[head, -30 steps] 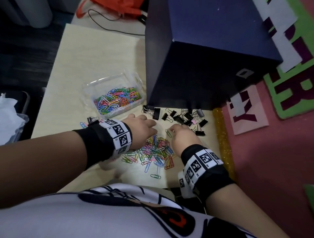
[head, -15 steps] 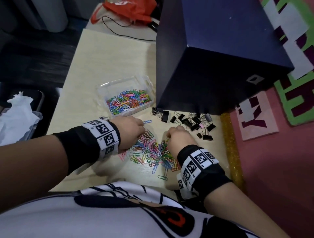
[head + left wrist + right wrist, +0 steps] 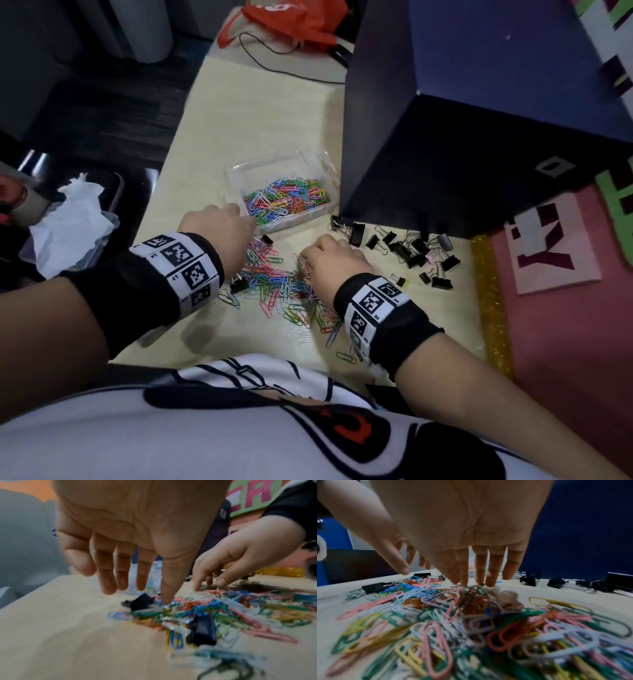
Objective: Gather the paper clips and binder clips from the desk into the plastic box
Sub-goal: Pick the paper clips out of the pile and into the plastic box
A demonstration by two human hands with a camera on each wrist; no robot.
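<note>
Paper clips heaped on desk, between both hands. Left hand spread wide, fingers straight, thumb tip down in heap near a binder clip. Right hand also spread, fingertips touching clips, holding none. Plastic box just beyond left hand, half filled with clips. More binder clips scattered at right, before dark blue box.
</note>
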